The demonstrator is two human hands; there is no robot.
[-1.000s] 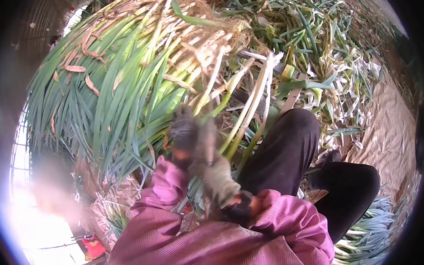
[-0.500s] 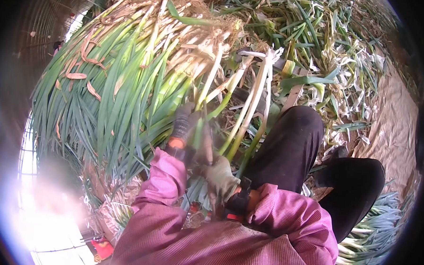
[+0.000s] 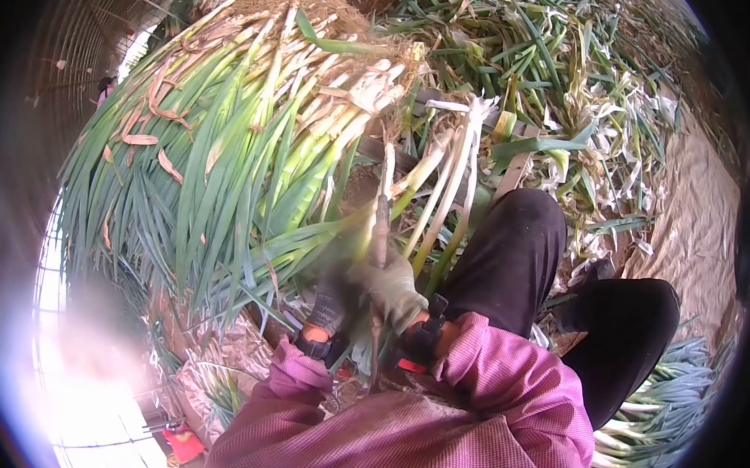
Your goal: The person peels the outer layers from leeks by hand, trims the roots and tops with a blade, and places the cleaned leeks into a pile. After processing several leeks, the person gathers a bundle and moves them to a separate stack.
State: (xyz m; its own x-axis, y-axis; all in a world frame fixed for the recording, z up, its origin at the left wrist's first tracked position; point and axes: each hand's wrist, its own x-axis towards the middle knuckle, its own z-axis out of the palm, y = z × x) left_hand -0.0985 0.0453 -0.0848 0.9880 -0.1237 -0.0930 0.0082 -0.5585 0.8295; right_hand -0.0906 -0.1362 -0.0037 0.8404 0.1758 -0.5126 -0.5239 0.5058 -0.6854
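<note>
Two gloved hands are close together below the right edge of a large pile of long leeks with green leaves and white ends (image 3: 219, 160). The left hand (image 3: 335, 291), in a dark grey glove, is blurred, so I cannot tell if its fingers are closed. The right hand (image 3: 396, 287), in a pale grey glove, partly covers a thin brown upright rod (image 3: 381, 234); its grip also I cannot tell. Several loose pale stalks (image 3: 445, 191) lean beside the knee in black trousers (image 3: 508, 248).

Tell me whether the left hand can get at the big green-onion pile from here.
Likely yes: the left hand, though blurred, is close to the lower leaves of the pile, with nothing solid visible between. Whether its grip is free, I can't tell.
</note>
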